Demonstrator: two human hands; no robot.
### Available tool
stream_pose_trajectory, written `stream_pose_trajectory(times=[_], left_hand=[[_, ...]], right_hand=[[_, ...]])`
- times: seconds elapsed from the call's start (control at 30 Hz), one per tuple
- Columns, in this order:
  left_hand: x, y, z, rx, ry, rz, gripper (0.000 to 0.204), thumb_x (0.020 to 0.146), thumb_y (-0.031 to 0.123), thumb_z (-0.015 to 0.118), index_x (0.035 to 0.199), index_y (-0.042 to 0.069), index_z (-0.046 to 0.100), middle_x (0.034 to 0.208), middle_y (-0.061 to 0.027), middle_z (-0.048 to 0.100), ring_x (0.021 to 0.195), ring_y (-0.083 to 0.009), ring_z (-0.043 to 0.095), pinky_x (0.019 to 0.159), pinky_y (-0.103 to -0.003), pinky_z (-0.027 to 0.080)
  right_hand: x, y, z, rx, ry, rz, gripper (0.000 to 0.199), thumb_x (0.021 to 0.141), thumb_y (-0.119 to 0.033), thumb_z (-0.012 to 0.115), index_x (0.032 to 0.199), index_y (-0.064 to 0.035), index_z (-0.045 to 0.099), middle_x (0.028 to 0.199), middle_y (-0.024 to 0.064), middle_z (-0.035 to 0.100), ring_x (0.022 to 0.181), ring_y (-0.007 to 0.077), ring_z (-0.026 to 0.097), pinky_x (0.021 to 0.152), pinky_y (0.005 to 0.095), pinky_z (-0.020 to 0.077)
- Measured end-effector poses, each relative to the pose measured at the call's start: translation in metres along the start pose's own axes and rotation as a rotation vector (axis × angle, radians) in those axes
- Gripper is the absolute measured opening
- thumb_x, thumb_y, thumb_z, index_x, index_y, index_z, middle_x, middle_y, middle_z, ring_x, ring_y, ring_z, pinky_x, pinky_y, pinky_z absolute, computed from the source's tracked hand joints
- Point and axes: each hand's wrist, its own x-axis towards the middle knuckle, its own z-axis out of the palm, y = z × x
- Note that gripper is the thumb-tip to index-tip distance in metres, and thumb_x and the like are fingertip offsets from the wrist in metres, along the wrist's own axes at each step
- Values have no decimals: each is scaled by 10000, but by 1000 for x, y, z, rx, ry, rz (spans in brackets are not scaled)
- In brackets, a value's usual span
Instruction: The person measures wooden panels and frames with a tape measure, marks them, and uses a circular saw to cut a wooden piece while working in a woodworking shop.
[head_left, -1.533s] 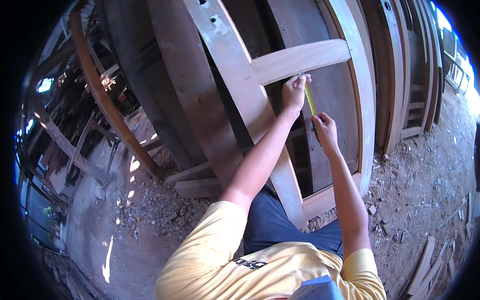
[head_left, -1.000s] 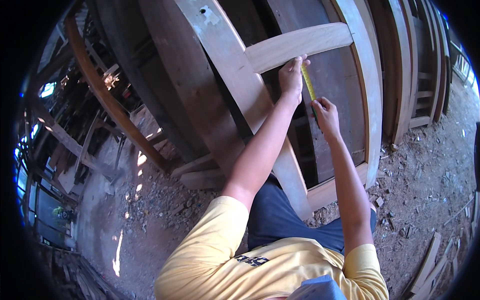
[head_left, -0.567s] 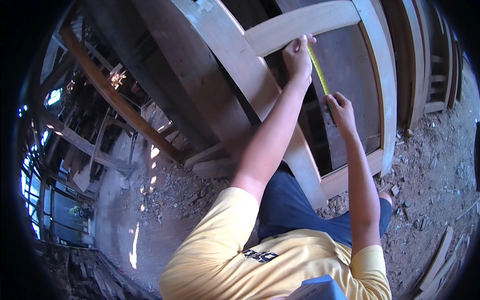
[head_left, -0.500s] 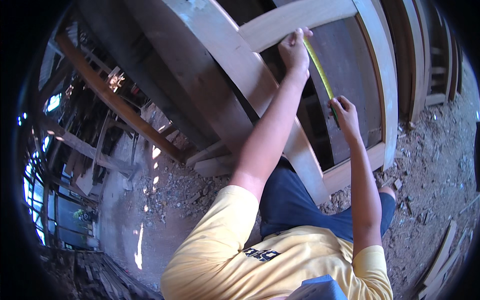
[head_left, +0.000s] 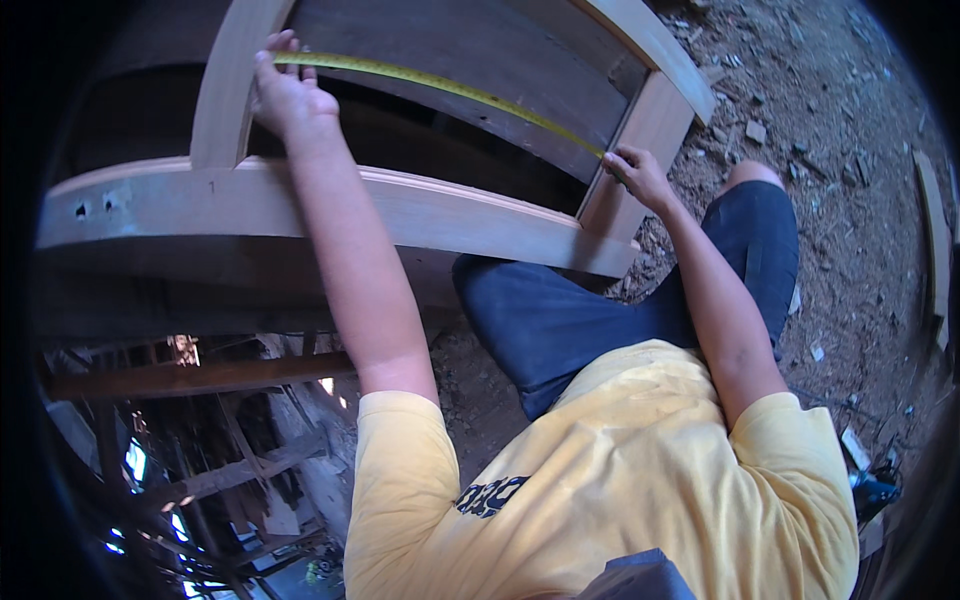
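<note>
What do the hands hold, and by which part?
A yellow measuring tape: the left hand holds one end of the visible strip, the right hand the other.

You've got a thin yellow tape measure point(head_left: 430, 80) stretched between your bare left hand point(head_left: 297, 102) and bare right hand point(head_left: 642, 177), over a pale wooden frame point(head_left: 450, 221).

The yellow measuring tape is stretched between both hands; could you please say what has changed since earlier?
The right hand has moved away from the left hand to the opposite rail, drawing out more yellow tape; the view has turned too. The left hand stays at the crossbar, holding the tape.
</note>
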Motion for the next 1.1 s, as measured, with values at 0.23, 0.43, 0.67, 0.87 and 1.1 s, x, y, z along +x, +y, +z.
stream_pose_trajectory(times=[0.23, 0.43, 0.67, 0.87, 1.1], left_hand=[[6, 2, -2, 90, -49, 9, 417, 1103, 289, 306, 1122, 50, 647, 1178, -100, 670, 1128, -252, 612, 1026, -443, 484], [-3, 9, 0, 121, -52, 23, 376, 1095, 261, 339, 1109, 40, 643, 1148, -112, 654, 1119, -256, 609, 1032, -452, 478], [15, 8, -8, 116, -53, 9, 375, 1075, 277, 368, 1113, 34, 652, 1170, -127, 650, 1149, -293, 604, 1049, -480, 476], [23, 13, -9, 121, -32, -31, 372, 1031, 281, 396, 1129, 33, 656, 1194, -117, 666, 1191, -308, 602, 1067, -501, 442], [23, 13, -8, 146, -7, -31, 376, 1024, 280, 396, 1123, 25, 655, 1168, -114, 671, 1172, -304, 602, 1044, -503, 455]], right_hand=[[-15, 34, -9, -304, -7, 305, 336, 972, -375, 615, 1102, -91, 739, 979, 144, 740, 916, 324, 699, 821, 444, 528], [-19, 20, -1, -405, 44, 352, 352, 956, -413, 599, 1131, -145, 747, 1098, 165, 731, 1062, 369, 678, 904, 480, 532], [-17, 10, -4, -404, 13, 404, 358, 962, -428, 606, 1159, -162, 742, 1134, 159, 727, 1088, 364, 676, 935, 480, 527], [-17, 10, -6, -380, 12, 431, 347, 954, -423, 623, 1164, -176, 746, 1145, 148, 728, 1100, 357, 676, 945, 472, 526], [-23, 9, -7, -386, 19, 442, 328, 960, -397, 617, 1148, -164, 749, 1145, 160, 727, 1100, 354, 681, 952, 466, 525]])
